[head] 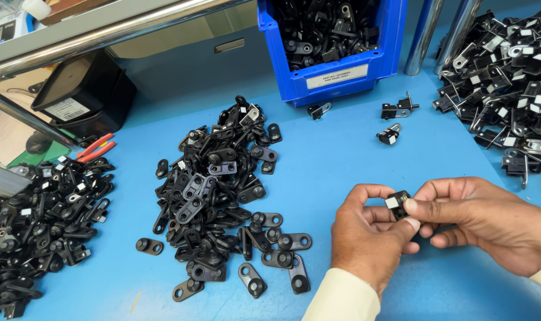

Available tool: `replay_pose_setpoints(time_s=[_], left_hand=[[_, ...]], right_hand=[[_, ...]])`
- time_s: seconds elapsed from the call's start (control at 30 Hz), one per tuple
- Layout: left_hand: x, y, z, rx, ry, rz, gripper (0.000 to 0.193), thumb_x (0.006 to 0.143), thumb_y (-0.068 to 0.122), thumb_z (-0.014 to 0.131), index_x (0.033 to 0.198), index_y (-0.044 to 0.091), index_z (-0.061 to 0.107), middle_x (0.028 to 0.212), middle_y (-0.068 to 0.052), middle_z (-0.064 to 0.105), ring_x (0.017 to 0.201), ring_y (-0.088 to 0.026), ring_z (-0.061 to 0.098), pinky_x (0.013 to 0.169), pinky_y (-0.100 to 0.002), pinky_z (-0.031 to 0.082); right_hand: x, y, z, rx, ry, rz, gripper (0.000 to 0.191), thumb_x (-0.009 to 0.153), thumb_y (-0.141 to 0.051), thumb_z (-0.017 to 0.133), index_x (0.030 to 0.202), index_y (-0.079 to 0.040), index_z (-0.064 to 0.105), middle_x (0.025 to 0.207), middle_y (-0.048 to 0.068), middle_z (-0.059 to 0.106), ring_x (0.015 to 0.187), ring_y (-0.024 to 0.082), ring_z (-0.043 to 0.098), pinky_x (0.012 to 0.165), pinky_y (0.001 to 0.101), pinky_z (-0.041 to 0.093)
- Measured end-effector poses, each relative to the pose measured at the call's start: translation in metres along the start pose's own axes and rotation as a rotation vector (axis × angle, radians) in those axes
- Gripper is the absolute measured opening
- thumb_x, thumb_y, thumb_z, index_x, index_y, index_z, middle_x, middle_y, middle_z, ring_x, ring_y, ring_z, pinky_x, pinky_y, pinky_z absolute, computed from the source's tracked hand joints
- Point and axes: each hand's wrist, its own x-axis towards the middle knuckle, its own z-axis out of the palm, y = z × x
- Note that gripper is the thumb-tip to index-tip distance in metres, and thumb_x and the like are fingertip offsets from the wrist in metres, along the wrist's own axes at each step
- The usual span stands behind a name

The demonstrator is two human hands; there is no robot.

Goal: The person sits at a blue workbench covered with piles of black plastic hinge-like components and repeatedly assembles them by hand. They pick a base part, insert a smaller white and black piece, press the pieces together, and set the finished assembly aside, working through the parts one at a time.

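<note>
**Two hands hold a small black part over a blue bench**

Seen from above, both hands meet at about four o'clock in the view. The left hand (365, 235) and the right hand (478, 223) close their fingertips together on one small black metal bracket with a white square sticker (397, 204), pinched between thumbs and forefingers just above the blue worktop (342, 172). Neither hand is open; both grip this same piece.

The bracket looks stiff and light, a stamped metal part that should not bend or break under finger pressure. Its smooth finish may be a little slippery, so the flat sides and edges seem the surest places to hold it.

At nine o'clock from the hands lies a loose heap of flat black metal tabs with round holes (223, 196). At the far left edge sits a second pile of black stickered parts (38, 220), with red-handled pliers (96, 147) just above it. At twelve o'clock stands a blue plastic bin full of black parts (333, 41). At two o'clock is a third pile of black and silver stickered pieces (508, 71). Three stray brackets (395, 119) lie between the bin and the hands.

Fingers cover most of the held bracket, so its full shape is hard to make out. The outer piles are cut off by the frame.
</note>
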Motion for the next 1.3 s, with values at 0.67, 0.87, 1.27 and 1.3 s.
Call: replay_pose_setpoints(time_s=[0.67,0.87,1.27,1.3], left_hand=[[-0.009,0.010,0.000,0.098,0.138,-0.080,0.034,0.084,-0.005,0.071,0.114,0.009,0.066,0.092,-0.006,0.071,0.073,-0.014,0.074,0.050,-0.025,0.059],[-0.011,0.014,0.001,0.250,0.191,-0.043,0.032,0.082,-0.004,0.073,0.111,0.010,0.070,0.087,-0.004,0.070,0.065,-0.010,0.068,0.046,-0.024,0.058],[-0.007,0.012,0.001,0.128,0.092,-0.079,0.035,0.083,-0.005,0.073,0.115,0.008,0.066,0.091,-0.006,0.071,0.065,-0.012,0.070,0.048,-0.023,0.057],[-0.008,0.011,0.002,0.156,0.103,-0.063,0.034,0.083,-0.005,0.074,0.114,0.008,0.066,0.091,-0.006,0.070,0.065,-0.012,0.070,0.047,-0.025,0.057]], right_hand=[[-0.009,0.025,0.027,0.035,0.144,-0.186,0.021,0.105,-0.018,0.059,0.109,0.003,0.062,0.094,0.017,0.070,0.082,0.023,0.070,0.074,0.0384,0.059],[-0.033,0.022,0.047,-0.362,0.335,-0.440,0.025,0.100,-0.028,0.064,0.110,-0.009,0.075,0.096,0.007,0.068,0.086,0.017,0.067,0.073,0.0330,0.061],[-0.017,0.026,0.021,0.349,0.016,0.020,0.023,0.103,-0.017,0.067,0.109,0.005,0.070,0.097,0.017,0.071,0.087,0.022,0.067,0.077,0.0362,0.058],[-0.015,0.028,0.019,0.366,0.019,0.034,0.022,0.103,-0.016,0.068,0.108,0.006,0.071,0.096,0.016,0.071,0.086,0.022,0.066,0.078,0.0356,0.058]])
